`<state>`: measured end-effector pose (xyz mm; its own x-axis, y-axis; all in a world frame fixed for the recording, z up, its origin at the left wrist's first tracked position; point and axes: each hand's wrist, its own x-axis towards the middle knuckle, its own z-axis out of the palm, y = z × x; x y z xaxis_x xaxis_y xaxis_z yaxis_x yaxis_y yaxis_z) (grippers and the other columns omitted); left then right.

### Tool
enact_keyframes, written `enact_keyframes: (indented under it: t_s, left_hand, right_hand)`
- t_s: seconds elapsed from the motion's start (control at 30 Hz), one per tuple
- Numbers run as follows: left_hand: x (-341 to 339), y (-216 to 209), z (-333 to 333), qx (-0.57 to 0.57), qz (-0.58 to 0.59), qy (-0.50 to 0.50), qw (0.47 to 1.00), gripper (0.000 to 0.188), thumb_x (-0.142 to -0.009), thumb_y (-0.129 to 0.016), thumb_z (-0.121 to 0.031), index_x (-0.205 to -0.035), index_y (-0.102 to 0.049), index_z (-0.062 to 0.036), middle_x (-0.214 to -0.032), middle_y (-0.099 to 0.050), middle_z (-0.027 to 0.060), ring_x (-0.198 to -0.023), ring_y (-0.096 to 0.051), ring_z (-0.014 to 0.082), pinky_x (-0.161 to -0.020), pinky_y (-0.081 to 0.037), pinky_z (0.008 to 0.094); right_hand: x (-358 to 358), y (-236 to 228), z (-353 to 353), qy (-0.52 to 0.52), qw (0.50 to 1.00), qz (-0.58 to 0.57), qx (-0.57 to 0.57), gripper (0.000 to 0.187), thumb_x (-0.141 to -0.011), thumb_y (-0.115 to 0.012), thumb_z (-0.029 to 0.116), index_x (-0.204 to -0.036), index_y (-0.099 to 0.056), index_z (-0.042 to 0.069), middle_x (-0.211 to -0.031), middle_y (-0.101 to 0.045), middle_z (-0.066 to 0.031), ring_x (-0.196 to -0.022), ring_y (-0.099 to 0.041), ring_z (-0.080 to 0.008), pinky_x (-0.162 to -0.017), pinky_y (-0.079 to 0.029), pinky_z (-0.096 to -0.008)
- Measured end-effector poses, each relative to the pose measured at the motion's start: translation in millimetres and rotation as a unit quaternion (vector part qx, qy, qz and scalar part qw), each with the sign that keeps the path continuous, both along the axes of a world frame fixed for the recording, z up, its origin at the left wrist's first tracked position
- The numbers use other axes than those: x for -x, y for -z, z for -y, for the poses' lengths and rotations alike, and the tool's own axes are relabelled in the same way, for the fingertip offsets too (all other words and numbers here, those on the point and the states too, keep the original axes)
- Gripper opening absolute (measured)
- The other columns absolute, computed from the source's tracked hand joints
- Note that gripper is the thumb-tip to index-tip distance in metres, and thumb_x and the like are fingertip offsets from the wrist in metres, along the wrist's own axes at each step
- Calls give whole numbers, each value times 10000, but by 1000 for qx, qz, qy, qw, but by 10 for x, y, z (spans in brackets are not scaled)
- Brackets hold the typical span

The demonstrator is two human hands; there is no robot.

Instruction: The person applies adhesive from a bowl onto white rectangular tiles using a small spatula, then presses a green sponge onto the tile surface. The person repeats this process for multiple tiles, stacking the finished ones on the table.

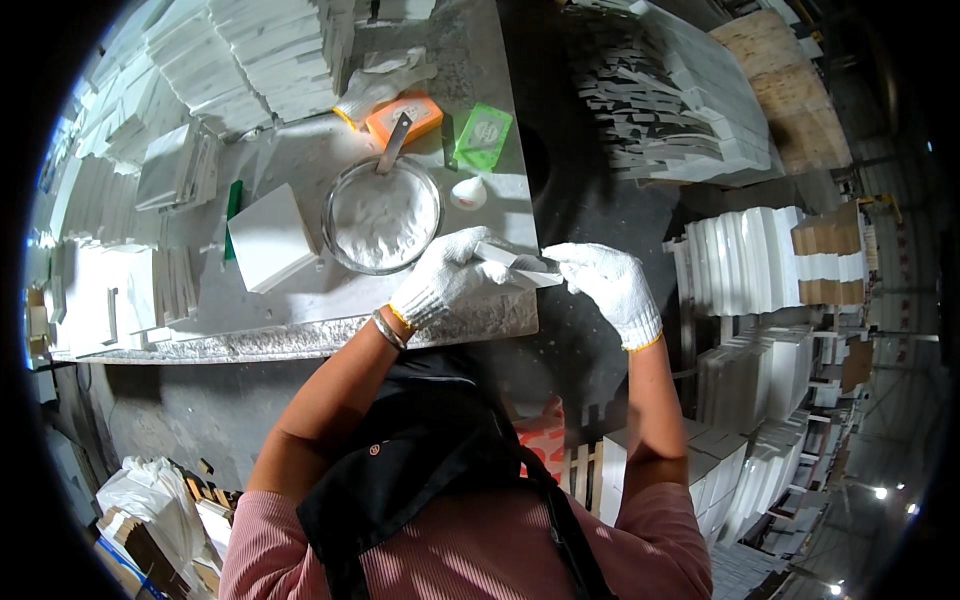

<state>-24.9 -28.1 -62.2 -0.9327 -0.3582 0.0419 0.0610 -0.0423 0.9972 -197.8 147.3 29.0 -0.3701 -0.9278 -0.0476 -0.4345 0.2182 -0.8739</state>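
Observation:
My left hand [447,272], in a white knitted glove with a yellow cuff, is closed around a thin white tile [518,266] near the table's front right corner. My right hand [606,286], gloved alike, is just beyond the tile's right end. Its fingertips are pinched together beside the tile, and whatever is between them is too small to make out. Left of my left hand stands a round clear bowl [330,232] filled with white paste [385,222]. A putty knife [394,142] leans over its far rim. A small stack of square white tiles [268,240] lies left of the bowl.
An orange box [405,120], a green box [484,137], a small white bottle [468,193] and a spare glove [385,82] lie on the table [290,155]. A green strip [233,220] lies left. Tall tile stacks [235,60] fill the back left; more stacks [740,262] stand right.

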Motion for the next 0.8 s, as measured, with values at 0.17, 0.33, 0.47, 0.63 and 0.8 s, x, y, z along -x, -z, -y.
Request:
enact_keyframes:
  t_s: [0.17, 0.33, 0.47, 0.63, 0.8]
  left_hand:
    - [10, 120, -46, 28, -15, -35, 999, 294, -821, -610, 66, -1107, -634, 5, -984, -681, 51, -913, -613, 115, -847, -493, 268]
    - [12, -8, -14, 39, -21, -7, 999, 244, -840, -642, 26, -1082, -643, -2, -970, -675, 58, -895, -614, 129, -827, -494, 273]
    - [33, 126, 15, 1, 11, -6, 1000, 271, -847, -643, 15, -1117, -626, 2, -983, -674, 62, -905, -613, 128, -829, -496, 272]
    - [-1, 86, 19, -126, 24, -6, 992, 379, -831, -611, 41, -1208, -582, 31, -1019, -679, 75, -933, -608, 123, -848, -499, 268]
    - [0, 57, 43, -34, 22, 13, 999, 439, -814, -600, 56, -1251, -563, 43, -1040, -679, 76, -952, -607, 124, -876, -495, 266]
  right_hand:
    - [-139, 29, -30, 48, 999, -21, 11, 235, -913, -615, 78, -1119, -709, 16, -984, -729, -100, -664, -624, -127, -646, -524, -275]
    - [-177, 13, -41, 62, 998, -22, -2, 227, -910, -619, 69, -1110, -712, 15, -980, -730, -99, -670, -616, -122, -644, -521, -273]
    - [-47, -33, 6, -1, 1000, -25, -9, 229, -896, -613, 51, -1098, -719, 25, -950, -726, -103, -718, -650, -147, -672, -527, -285]
    - [90, -81, 159, -94, 993, -76, -6, 253, -856, -613, 34, -1080, -730, 42, -944, -715, -120, -808, -673, -192, -745, -532, -302]
    - [80, -69, 77, -61, 997, 33, -41, 248, -875, -603, 30, -1088, -729, 39, -960, -719, -112, -800, -671, -165, -733, -537, -290]
